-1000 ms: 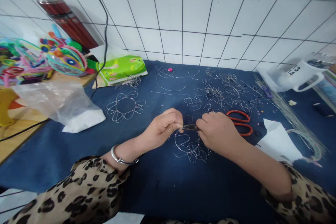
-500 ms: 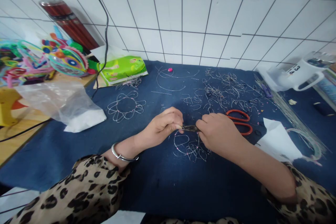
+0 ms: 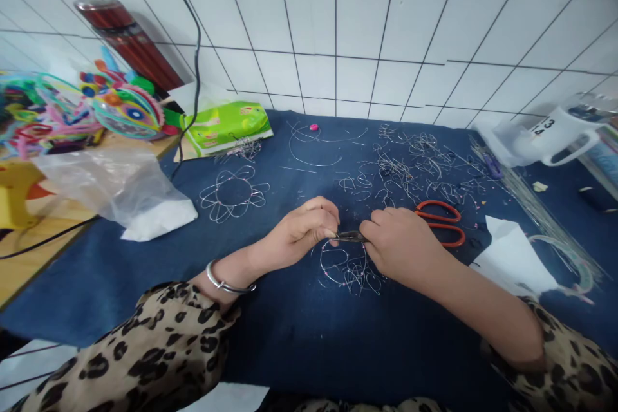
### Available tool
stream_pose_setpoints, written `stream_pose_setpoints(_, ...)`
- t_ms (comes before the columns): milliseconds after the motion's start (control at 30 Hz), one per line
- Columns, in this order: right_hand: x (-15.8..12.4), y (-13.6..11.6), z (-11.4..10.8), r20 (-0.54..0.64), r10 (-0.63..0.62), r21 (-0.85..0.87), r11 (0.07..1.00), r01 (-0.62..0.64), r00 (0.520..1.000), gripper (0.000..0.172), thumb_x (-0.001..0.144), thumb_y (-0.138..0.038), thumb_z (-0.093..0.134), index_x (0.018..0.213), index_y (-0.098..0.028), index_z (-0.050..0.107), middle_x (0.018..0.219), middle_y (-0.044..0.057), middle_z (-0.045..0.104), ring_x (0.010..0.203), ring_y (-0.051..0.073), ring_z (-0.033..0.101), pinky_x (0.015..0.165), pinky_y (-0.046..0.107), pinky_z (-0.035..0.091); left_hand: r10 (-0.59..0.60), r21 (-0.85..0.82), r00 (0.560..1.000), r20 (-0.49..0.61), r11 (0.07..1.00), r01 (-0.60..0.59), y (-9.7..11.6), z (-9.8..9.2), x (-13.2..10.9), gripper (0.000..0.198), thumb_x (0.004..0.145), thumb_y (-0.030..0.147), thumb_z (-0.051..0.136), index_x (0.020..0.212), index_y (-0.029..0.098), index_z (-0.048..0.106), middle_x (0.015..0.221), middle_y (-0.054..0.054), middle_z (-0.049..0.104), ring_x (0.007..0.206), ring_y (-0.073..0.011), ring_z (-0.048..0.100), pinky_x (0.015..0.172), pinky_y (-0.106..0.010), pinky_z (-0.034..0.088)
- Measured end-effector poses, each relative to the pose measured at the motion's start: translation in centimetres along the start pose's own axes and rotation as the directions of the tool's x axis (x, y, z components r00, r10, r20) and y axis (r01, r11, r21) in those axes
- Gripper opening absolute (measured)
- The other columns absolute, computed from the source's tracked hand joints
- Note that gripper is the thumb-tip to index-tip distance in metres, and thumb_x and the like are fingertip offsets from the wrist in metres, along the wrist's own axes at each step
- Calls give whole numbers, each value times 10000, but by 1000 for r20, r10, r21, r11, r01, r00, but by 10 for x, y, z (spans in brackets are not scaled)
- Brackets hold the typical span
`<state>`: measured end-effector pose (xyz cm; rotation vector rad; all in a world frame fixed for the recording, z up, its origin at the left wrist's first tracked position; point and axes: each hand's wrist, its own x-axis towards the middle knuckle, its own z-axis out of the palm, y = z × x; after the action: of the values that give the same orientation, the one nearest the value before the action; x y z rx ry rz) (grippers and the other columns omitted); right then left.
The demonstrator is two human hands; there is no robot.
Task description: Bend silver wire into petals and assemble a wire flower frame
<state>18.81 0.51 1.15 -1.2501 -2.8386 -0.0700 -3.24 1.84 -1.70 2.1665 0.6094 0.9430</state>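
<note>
My left hand (image 3: 311, 225) pinches a wire ring (image 3: 322, 264) strung with small pink beads, its fingertips closed at the ring's upper edge. My right hand (image 3: 403, 244) is wrapped round pliers (image 3: 350, 236), whose dark metal jaws point left and meet the wire by my left fingertips. Loose wire loops (image 3: 360, 273) lie inside and beside the ring. Two red loop handles (image 3: 437, 223) show just behind my right hand; what they join to is hidden. To the left, a flower-shaped wire piece (image 3: 234, 193) lies flat on the blue cloth (image 3: 270, 322).
Tangled wire scraps (image 3: 400, 164) lie at the back right, near straight wires (image 3: 545, 212) and white paper (image 3: 514, 257). A white mug (image 3: 555, 135) stands far right. A green tissue pack (image 3: 226, 127), plastic bag (image 3: 116, 180) and red flask (image 3: 130, 42) are at left. A black cable (image 3: 197, 58) hangs down.
The hands, pliers and wire ring hold nearly the same position. The whole view has shifted very slightly.
</note>
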Motion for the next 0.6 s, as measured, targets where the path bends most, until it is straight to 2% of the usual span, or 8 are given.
stream_pose_setpoints(600,0,-1,2,11,5,25,1000,-5,1000,126,836,-215,471,790,-179,583,748,39,597,680,160,524,612,303,277,-28,33,1000,14,999,28,4,2,0,242,944,234,405,808,143,583,821,-69,574,912,-166,522,806,-319,465)
